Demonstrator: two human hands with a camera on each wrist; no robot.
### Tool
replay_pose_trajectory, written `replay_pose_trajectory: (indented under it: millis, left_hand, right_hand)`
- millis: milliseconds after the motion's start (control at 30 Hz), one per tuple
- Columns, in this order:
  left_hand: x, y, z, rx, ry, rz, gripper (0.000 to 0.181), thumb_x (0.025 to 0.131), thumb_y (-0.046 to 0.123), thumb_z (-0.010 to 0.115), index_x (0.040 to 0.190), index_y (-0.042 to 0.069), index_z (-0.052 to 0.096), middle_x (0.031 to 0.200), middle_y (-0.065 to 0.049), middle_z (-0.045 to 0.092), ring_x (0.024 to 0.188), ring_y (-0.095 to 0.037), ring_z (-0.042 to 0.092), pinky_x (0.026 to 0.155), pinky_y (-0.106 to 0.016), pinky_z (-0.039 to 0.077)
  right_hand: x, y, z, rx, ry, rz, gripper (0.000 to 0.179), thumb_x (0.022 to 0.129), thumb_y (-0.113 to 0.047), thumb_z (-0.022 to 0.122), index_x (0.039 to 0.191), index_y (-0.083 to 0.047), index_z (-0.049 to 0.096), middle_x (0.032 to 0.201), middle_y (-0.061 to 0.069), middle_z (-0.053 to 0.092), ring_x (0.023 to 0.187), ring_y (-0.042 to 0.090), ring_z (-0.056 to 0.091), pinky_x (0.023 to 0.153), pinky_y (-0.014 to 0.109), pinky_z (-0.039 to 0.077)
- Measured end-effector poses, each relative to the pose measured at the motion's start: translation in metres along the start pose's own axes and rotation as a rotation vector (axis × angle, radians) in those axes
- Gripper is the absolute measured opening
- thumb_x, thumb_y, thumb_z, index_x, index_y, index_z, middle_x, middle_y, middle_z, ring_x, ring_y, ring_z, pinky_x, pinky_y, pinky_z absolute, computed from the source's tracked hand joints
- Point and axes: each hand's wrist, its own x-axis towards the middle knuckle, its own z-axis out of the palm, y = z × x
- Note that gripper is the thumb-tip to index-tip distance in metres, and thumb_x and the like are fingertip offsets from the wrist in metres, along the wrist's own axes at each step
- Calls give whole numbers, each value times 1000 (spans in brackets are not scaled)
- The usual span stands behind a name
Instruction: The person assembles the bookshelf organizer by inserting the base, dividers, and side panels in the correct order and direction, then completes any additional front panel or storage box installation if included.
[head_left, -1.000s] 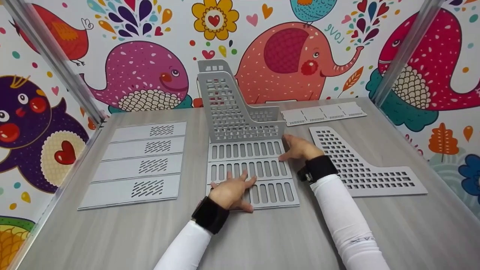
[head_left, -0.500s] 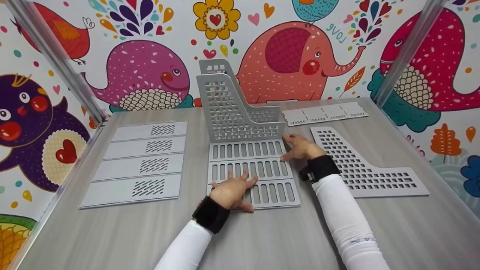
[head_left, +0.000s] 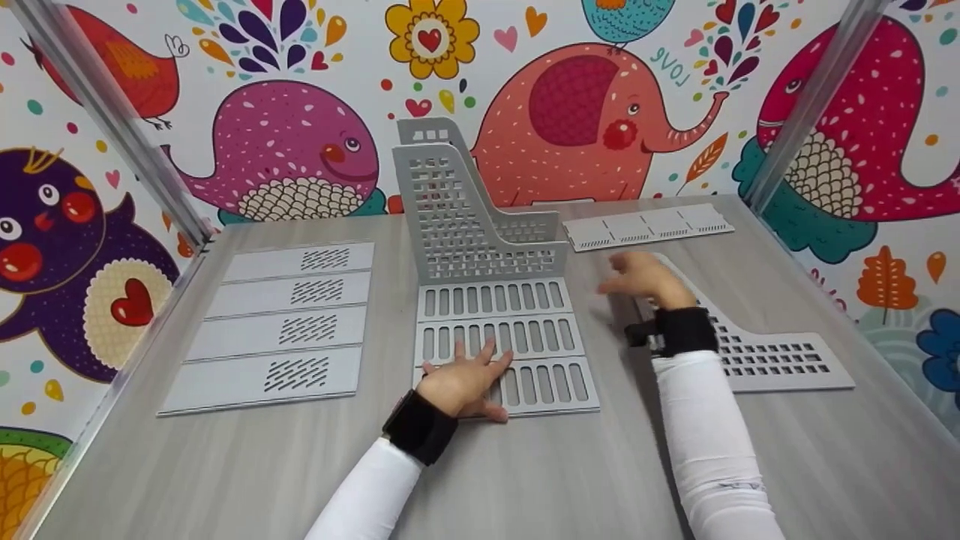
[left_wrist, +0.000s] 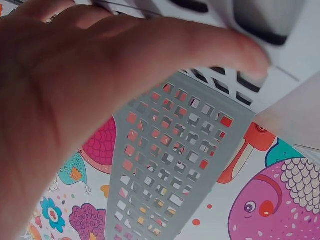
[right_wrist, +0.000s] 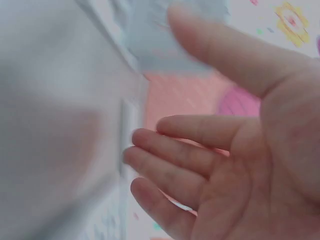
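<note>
My left hand [head_left: 465, 384] lies flat with spread fingers on a grey slotted panel [head_left: 525, 321], which rests on the table and is scored into three strips. In the left wrist view its thumb [left_wrist: 215, 45] lies straight along the slots. Beyond the panel stands a grey perforated file holder [head_left: 450, 225], with two stepped sides upright one behind the other. My right hand [head_left: 646, 281] hovers right of the slotted panel, overlapping the tip of a loose stepped perforated side piece [head_left: 765, 341]. The right wrist view shows its palm [right_wrist: 245, 175] with relaxed fingers, holding nothing.
A grey panel with four scored strips and slanted slits [head_left: 225, 341] lies on the left of the table. A narrow scored panel [head_left: 649, 227] lies at the back right. Patterned walls [head_left: 315, 45] and metal posts [head_left: 821, 97] enclose the table [head_left: 570, 480].
My right hand has left the right edge of the slotted panel and moved right, over the loose side piece. The left hand and the panels have stayed in place.
</note>
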Motion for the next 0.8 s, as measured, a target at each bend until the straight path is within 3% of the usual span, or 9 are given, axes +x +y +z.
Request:
replay_pose_trajectory:
  millis: [100, 200, 333, 500, 800]
  left_hand:
    - [1, 0, 0, 14, -13, -6, 95, 82, 52, 75, 160, 30, 24, 171, -2, 11, 154, -48, 7, 103, -85, 23]
    - [2, -1, -1, 24, -11, -5, 93, 84, 52, 73, 160, 29, 24, 171, -3, 12, 154, -48, 8, 105, -84, 23]
    - [4, -3, 1, 27, 14, 7, 86, 88, 51, 69, 159, 28, 28, 170, -4, 15, 153, -48, 12, 110, -79, 24]
    - [6, -5, 2, 22, 54, 15, 78, 90, 47, 67, 157, 26, 34, 169, -6, 20, 153, -47, 16, 111, -76, 29]
    - [8, -7, 2, 17, 73, 6, 78, 88, 47, 70, 156, 27, 37, 168, -5, 23, 152, -48, 20, 109, -76, 32]
  right_hand:
    - [-13, 19, -16, -1, 57, 93, 91, 86, -23, 74, 152, 13, 23, 150, 38, 37, 137, 53, 40, 114, 63, 35]
    - [-22, 36, -22, -27, 33, 239, 102, 83, -24, 78, 154, 13, 14, 152, 39, 31, 137, 52, 38, 116, 63, 33]
    - [-25, 47, -21, -41, 2, 345, 103, 81, -27, 80, 151, 15, 17, 150, 39, 32, 132, 50, 40, 116, 62, 33]
    - [-25, 51, -18, -32, 38, 395, 99, 80, -30, 81, 150, 11, 24, 145, 38, 39, 127, 49, 43, 113, 63, 37]
    - [-21, 56, -18, -70, 125, 392, 92, 78, -32, 83, 139, 17, 35, 134, 44, 40, 124, 56, 39, 108, 66, 38]
